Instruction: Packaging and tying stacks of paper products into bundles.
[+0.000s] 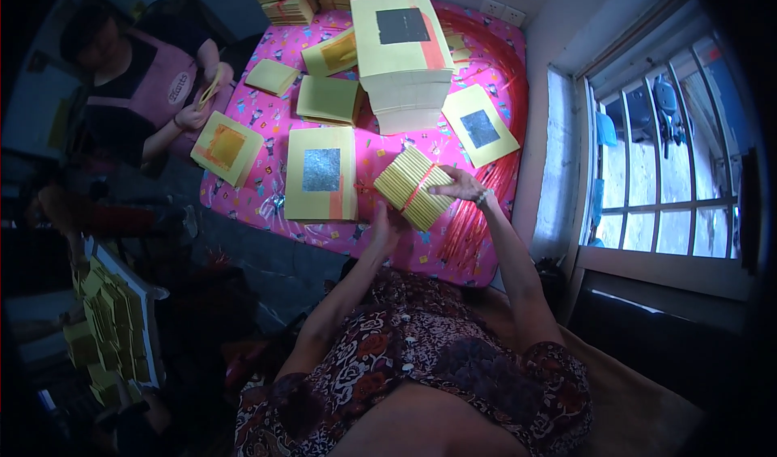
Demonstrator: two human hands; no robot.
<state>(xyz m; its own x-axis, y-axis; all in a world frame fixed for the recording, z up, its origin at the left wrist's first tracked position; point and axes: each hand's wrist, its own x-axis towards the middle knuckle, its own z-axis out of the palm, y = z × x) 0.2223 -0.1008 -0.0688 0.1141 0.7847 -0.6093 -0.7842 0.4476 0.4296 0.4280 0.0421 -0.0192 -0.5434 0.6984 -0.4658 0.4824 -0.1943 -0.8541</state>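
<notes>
My right hand (463, 185) grips a bundle of yellow paper rolls or folds (411, 183) by its right side. A red plastic strip (422, 188) runs across the bundle. My left hand (387, 229) is at the bundle's lower left edge, fingers stretched out; whether it touches the bundle I cannot tell. Left of the bundle lies a flat stack of yellow paper (320, 202) with a silver square on top. Beyond it rises a tall stack of yellow paper (405, 76) with a dark square and an orange strip.
A pink patterned cloth (259, 206) covers the table. Many red strips (506, 76) trail down its right side. Around lie yellow sheets (481, 127) and tied bundles (283, 0). A co-worker in a pink apron (154, 76) holds folded yellow paper at left. A barred window (664, 149) stands at right.
</notes>
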